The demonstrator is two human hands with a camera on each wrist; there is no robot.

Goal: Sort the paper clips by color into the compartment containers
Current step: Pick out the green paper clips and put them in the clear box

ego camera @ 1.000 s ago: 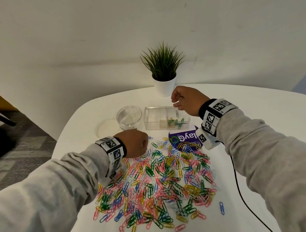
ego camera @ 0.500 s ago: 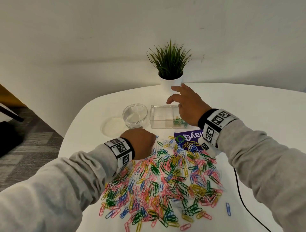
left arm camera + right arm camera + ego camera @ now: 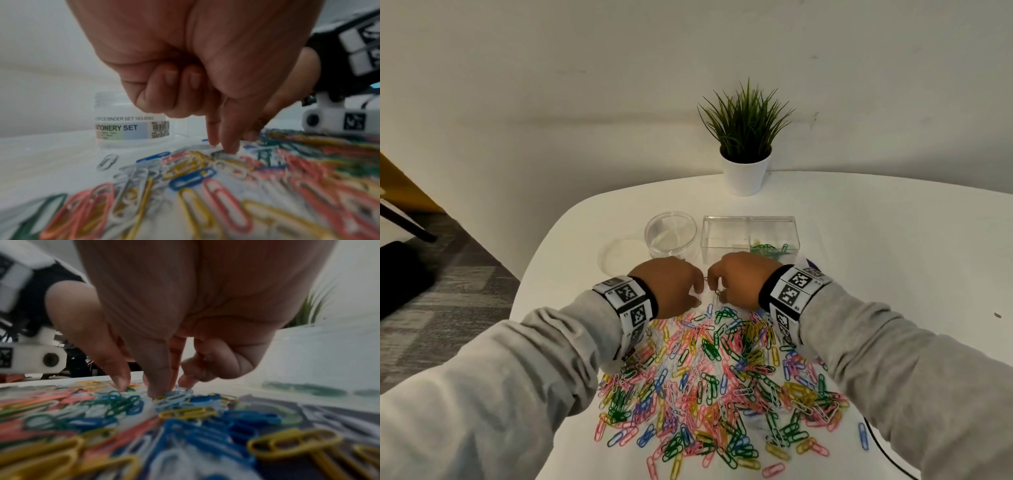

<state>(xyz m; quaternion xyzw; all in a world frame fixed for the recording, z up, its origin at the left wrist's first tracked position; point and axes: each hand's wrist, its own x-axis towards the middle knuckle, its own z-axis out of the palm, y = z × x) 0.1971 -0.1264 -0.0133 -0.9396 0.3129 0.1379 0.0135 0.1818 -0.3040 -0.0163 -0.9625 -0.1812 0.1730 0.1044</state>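
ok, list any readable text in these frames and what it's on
"OFFICE BINDER SET 163-6562", digits uncertain: top line of the label on the round clear jar.
"TIONERY SET", first letters cut off at the label edge: same label.
Barcode and small print on that label: too blurred to read.
Black-and-white square markers on the wristbands: patterns, not words.
Purple card behind the right wrist: no print visible.

The paper clips [image 3: 717,380] are coated in glossy coloured plastic. The compartment container [image 3: 750,240] and round jar [image 3: 670,238] are made of clear, smooth plastic. The table [image 3: 876,246] is finished matt white; the sleeves [image 3: 493,387] are soft grey cloth.
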